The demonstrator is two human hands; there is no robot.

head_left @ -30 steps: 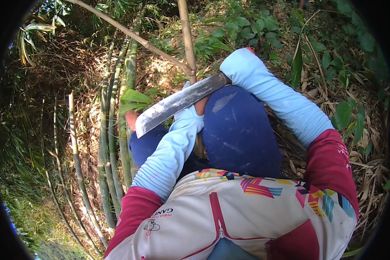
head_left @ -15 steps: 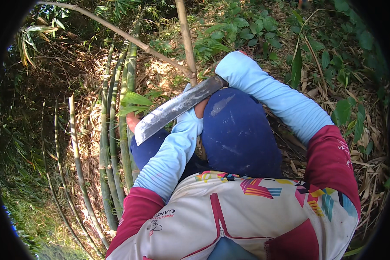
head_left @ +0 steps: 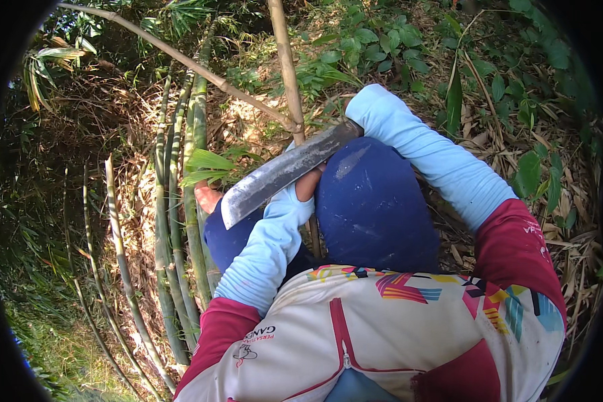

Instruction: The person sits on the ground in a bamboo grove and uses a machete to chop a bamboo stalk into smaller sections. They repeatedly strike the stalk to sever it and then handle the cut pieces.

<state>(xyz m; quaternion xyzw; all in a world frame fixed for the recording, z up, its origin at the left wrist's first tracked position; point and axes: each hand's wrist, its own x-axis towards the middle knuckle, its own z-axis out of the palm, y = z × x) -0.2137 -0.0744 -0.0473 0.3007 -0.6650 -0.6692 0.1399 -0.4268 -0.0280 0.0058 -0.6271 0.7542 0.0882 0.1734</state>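
Note:
My right hand [head_left: 364,110], largely covered by a light blue sleeve, holds a machete [head_left: 285,171] beyond my right knee. Its broad, worn grey blade slants down to the left over my left hand [head_left: 307,185]. Just under the blade, my left hand is at a dry tan bamboo branch [head_left: 287,67] and appears closed around it; the blade hides most of its fingers. The branch stands upright beyond the blade and shows again between my knees. A thinner side shoot [head_left: 181,59] forks from it toward the upper left.
My knees in blue trousers [head_left: 375,208] are bent close below the blade. Several green bamboo stems [head_left: 162,221] lie to the left, beside thinner cut stalks [head_left: 117,234]. Dry leaves cover the ground. Leafy plants [head_left: 375,43] grow at the upper right.
The machete has shifted slightly right and its tip a little lower, along with my right hand. My left hand stays at the branch.

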